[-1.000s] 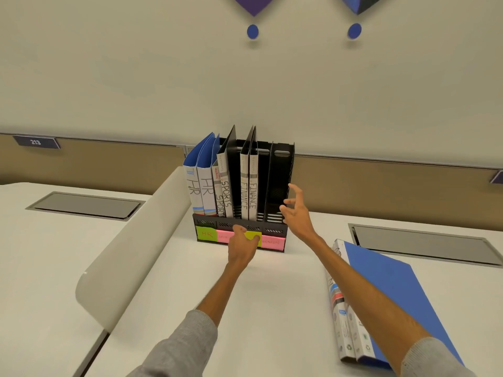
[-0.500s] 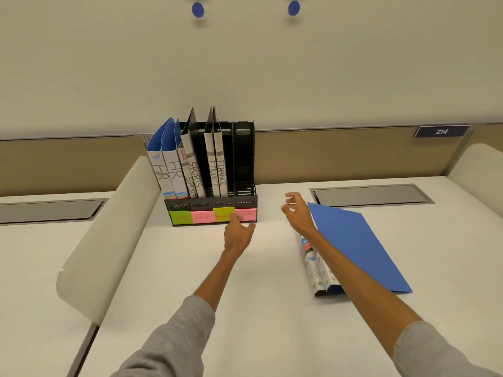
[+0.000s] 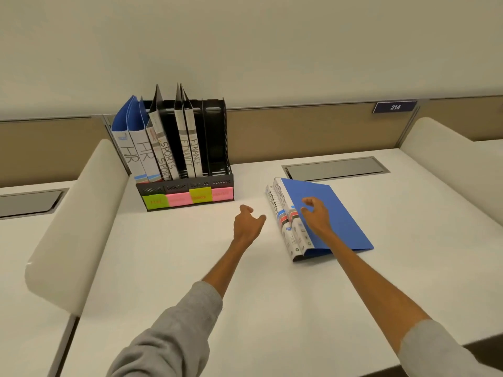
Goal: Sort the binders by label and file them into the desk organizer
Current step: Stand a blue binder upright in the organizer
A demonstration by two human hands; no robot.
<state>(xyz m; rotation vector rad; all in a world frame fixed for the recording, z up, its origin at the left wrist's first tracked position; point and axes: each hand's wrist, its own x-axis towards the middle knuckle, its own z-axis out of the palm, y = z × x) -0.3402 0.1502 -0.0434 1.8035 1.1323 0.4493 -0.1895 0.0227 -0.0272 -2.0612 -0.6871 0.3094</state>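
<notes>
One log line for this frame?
left hand: open, over desk | right hand: open, over ADMIN binders | organizer: HR, SPORTS, FINANCE filed

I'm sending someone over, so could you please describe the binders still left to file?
On the white desk, right of the black organizer, two binders lie stacked under the right hand. Only these lie flat, blue cover up, spines reading ADMIN.

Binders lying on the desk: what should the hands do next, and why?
Probably the right hand should close on the top blue binder and lift it. It hovers open over that cover, both flat binders read ADMIN, and the organizer's rightmost slot looks empty.
</notes>
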